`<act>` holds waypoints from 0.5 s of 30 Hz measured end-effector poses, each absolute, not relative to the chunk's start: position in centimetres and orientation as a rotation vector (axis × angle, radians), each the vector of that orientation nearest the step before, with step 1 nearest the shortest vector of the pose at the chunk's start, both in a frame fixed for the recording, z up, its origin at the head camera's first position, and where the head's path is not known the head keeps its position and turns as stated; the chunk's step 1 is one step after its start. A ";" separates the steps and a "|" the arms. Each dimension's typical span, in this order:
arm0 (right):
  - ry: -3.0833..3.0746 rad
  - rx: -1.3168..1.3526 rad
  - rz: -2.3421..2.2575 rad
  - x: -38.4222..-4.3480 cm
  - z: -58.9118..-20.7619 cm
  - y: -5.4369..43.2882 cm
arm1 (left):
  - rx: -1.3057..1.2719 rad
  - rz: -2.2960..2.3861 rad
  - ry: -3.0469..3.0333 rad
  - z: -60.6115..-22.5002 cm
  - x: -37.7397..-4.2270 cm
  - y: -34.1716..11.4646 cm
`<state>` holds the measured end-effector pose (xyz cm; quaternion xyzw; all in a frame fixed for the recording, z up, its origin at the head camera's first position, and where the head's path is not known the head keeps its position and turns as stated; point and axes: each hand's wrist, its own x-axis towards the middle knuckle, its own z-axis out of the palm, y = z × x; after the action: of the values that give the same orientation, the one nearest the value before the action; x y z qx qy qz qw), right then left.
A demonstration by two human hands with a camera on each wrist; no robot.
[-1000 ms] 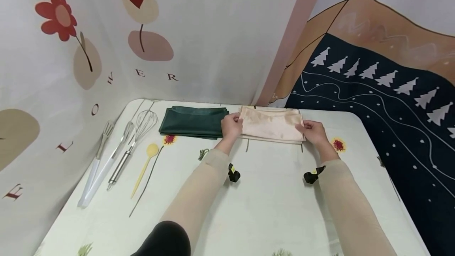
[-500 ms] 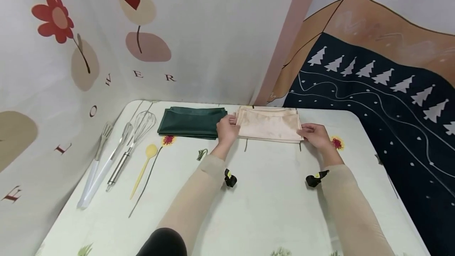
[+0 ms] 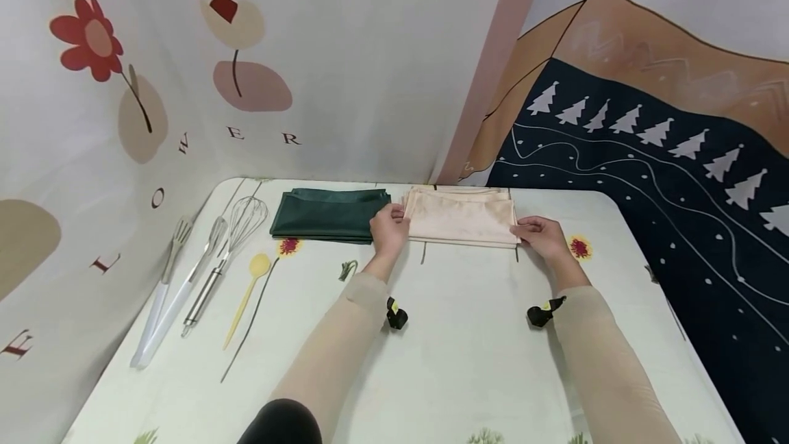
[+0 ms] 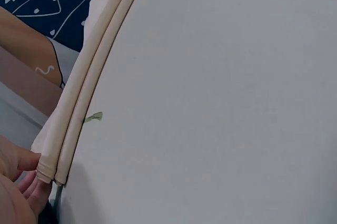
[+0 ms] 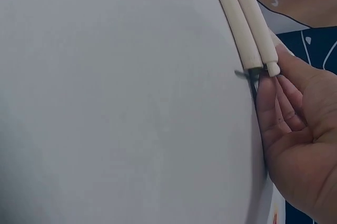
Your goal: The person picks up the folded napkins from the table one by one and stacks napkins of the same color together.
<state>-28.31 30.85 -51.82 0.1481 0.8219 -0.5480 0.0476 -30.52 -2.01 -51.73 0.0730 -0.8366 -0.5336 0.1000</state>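
A folded cream satin cloth (image 3: 459, 219) lies flat near the table's back edge. At its left edge is my left hand (image 3: 390, 230); in the left wrist view the thumb (image 4: 29, 161) is on top and the fingers go underneath, pinching the layered end. My right hand (image 3: 545, 237) pinches the right edge; in the right wrist view, thumb and fingers meet at the end of the upper fold (image 5: 255, 19). Two thick folds lie one over the other along the near side. A folded dark green cloth (image 3: 329, 216) lies just left of my left hand.
On the table's left lie a whisk (image 3: 224, 259), two long utensils with white handles, one of them a fork (image 3: 166, 273), and a yellow spoon (image 3: 249, 293). Printed curtains (image 3: 345, 67) hang behind the table (image 3: 468, 362).
Both hands have shifted slightly outward to the cream cloth's side edges; the right thumb has slid off its top toward the corner. The cloth stays in place while the head view drifts a little.
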 end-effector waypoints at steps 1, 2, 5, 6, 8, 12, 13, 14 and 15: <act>2.499 0.445 -1.691 -28.3 -51.9 30.9 | 0.196 -1.561 -2.474 -51.8 -30.5 -2.2; 2.487 0.441 -1.713 -28.3 -51.9 30.9 | 0.172 -1.542 -2.474 -51.8 -30.4 -2.3; 2.455 0.443 -1.770 -28.1 -52.0 31.0 | 0.094 -1.500 -2.470 -51.8 -30.2 -3.0; 2.446 0.451 -1.784 -28.1 -51.9 31.0 | 0.073 -1.495 -2.471 -51.9 -30.1 -3.2; 2.437 0.465 -1.808 -27.9 -51.9 31.1 | 0.040 -1.503 -2.468 -51.8 -29.9 -3.8; 2.496 0.512 -1.787 -27.6 -51.9 31.1 | -0.015 -1.543 -2.475 -51.9 -29.5 -4.5; 2.531 0.522 -1.760 -27.4 -51.8 31.1 | -0.028 -1.553 -2.475 -51.8 -29.4 -4.6; 2.568 0.527 -1.728 -27.2 -51.7 31.0 | -0.042 -1.559 -2.478 -51.8 -29.2 -4.8; 2.606 0.534 -1.693 -27.0 -51.6 30.9 | -0.058 -1.561 -2.480 -51.8 -29.0 -5.0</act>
<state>-27.01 30.91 -51.61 0.1692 0.8266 -0.5368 -0.0059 -29.01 -5.00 -51.75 -0.0197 -0.8415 -0.5296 0.1052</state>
